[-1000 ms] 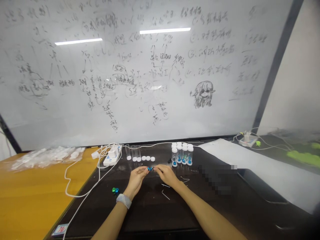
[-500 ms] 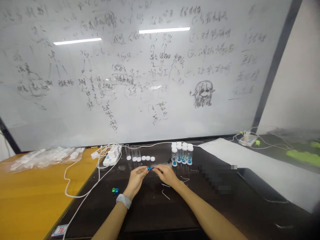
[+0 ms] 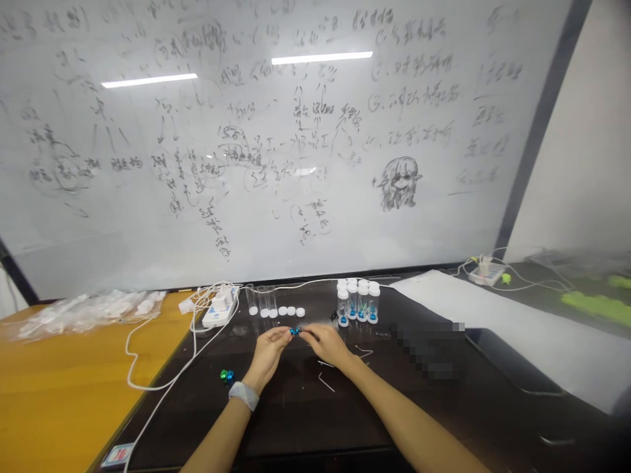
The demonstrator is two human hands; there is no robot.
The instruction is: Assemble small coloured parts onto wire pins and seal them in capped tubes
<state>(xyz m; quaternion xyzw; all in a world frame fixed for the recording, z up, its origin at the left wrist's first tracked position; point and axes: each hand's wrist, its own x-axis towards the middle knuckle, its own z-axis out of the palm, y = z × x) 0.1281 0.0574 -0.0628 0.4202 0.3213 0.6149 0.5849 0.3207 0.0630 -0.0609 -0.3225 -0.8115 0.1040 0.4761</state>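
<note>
Both hands, left hand (image 3: 269, 348) and right hand (image 3: 325, 343), pinch the small blue piece (image 3: 294, 332); best kept low over the counter (image 3: 305, 420), grip tight.

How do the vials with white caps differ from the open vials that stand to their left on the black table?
The capped vials wear white caps and hold blue pieces; the open vials have no caps and look empty. The capped vials stand bunched in a tight cluster; the open vials stand in a short row, with loose white caps lying beside them. Both kinds are clear, upright and on the black table.
</note>
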